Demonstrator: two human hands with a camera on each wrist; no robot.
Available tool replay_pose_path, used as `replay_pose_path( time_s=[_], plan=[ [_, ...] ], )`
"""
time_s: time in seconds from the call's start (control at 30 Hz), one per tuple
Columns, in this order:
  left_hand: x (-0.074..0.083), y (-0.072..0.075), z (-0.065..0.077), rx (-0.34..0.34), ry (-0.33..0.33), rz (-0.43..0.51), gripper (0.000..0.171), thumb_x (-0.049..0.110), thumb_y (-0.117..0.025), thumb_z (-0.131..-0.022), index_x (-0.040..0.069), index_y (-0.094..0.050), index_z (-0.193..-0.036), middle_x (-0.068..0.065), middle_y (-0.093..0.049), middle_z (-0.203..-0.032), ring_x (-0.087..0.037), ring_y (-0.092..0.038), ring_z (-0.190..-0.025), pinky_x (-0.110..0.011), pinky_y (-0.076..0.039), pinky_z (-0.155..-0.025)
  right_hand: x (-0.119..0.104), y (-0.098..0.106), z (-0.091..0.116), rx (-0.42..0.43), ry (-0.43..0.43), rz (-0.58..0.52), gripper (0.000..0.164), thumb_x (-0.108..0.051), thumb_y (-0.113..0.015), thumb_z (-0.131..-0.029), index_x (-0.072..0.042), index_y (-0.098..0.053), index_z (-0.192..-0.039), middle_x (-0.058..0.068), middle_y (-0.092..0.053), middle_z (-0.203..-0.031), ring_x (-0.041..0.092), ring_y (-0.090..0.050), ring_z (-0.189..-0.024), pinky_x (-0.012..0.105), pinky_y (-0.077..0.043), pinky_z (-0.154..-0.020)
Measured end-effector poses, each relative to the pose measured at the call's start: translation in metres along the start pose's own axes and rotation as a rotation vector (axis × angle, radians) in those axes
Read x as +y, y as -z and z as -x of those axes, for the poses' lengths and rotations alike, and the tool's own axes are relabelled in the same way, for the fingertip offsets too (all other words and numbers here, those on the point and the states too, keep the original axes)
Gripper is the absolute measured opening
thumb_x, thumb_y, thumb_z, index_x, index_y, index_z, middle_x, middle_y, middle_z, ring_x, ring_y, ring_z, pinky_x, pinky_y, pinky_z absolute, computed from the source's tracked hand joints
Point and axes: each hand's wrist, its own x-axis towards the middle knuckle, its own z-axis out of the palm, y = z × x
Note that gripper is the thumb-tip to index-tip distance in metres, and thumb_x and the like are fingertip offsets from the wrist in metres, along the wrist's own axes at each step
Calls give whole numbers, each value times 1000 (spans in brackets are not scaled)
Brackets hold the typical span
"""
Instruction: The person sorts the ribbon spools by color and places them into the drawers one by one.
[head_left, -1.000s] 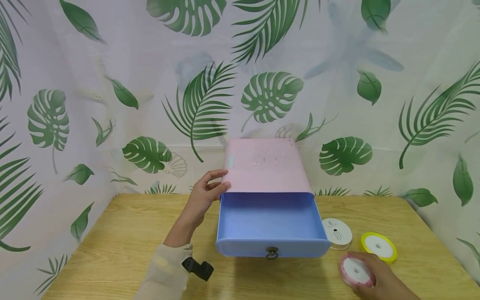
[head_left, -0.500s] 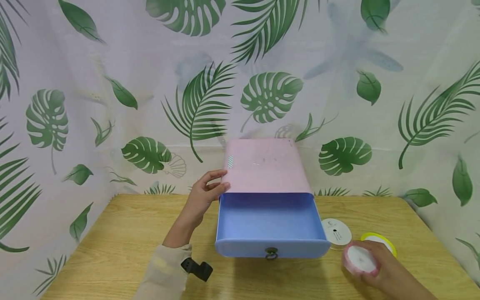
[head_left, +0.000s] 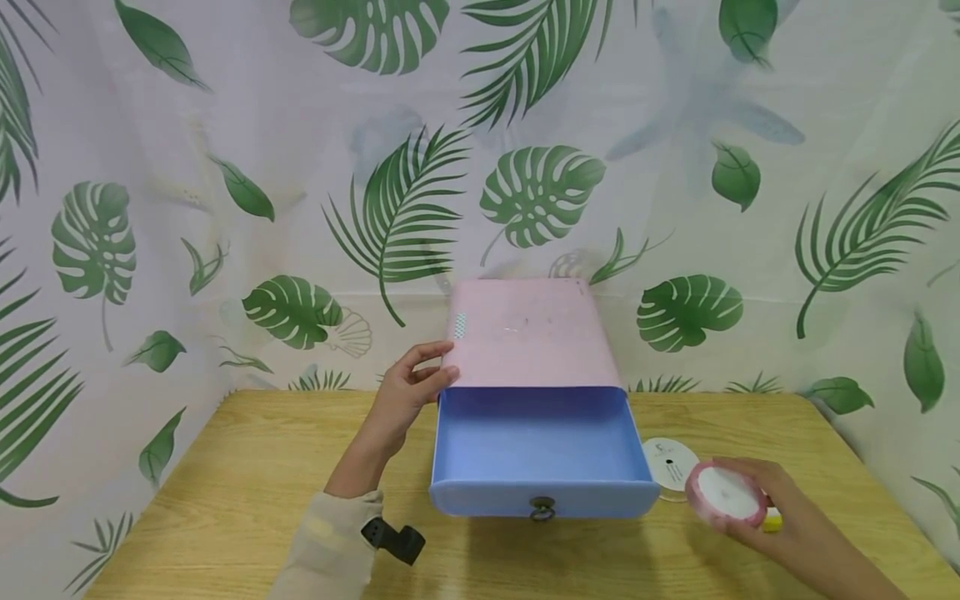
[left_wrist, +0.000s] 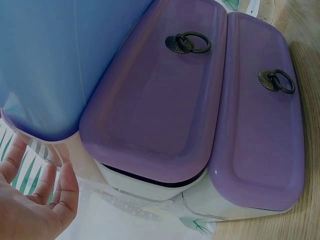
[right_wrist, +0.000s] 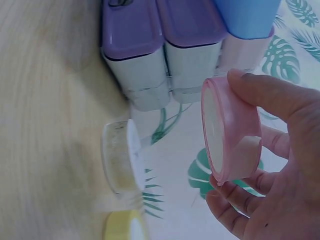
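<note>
My right hand grips a roll of pink ribbon around its rim, raised above the table to the right of the blue drawer. In the right wrist view, the thumb lies on one side of the pink roll and the fingers reach around the other. The blue drawer is pulled out from under the pink top of a small drawer cabinet, and its inside is bare. My left hand rests against the cabinet's upper left side, fingertips and thumb touching the pink casing.
A white ribbon spool lies right of the drawer. A yellow spool is mostly hidden behind my right hand. Below the blue drawer, two closed purple drawers carry ring pulls. A leaf-print cloth hangs behind the wooden table.
My right hand has lifted the pink ribbon roll off the table and moved it up and slightly right, now covering most of the yellow spool. The left hand stays on the cabinet.
</note>
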Motion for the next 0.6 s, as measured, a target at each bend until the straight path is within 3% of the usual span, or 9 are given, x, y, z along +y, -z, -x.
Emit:
replay_pose_path(
  time_s=[0.23, 0.47, 0.6],
  plan=[
    [1, 0, 1, 2, 2, 1, 44, 18, -64, -91, 13, -54, -134, -16, -55, -131, -18, -57, -108, -35, -50, -88, -13, 14, -7, 129, 143, -61, 61, -8, -81, -75, -8, -53, -129, -23, -43, -118, -12, -38, -98, 8, -39, -70],
    [2, -2, 2, 7, 4, 3, 44, 19, -64, -91, 13, -54, -133, -16, -55, -132, -20, -56, -110, -38, -50, -90, -34, 32, -19, 82, 102, -41, 61, -16, -79, -79, -11, -50, -133, 3, -47, -125, -13, -36, -99, 7, -40, -73],
    [0, -1, 1, -3, -1, 10, 44, 19, -64, -91, 13, -54, -134, -17, -55, -132, -19, -57, -109, -35, -50, -89, -47, 35, -22, 107, 168, -66, 62, -12, -81, -76, -11, -52, -131, -14, -46, -124, -11, -38, -103, 3, -37, -77]
  ],
)
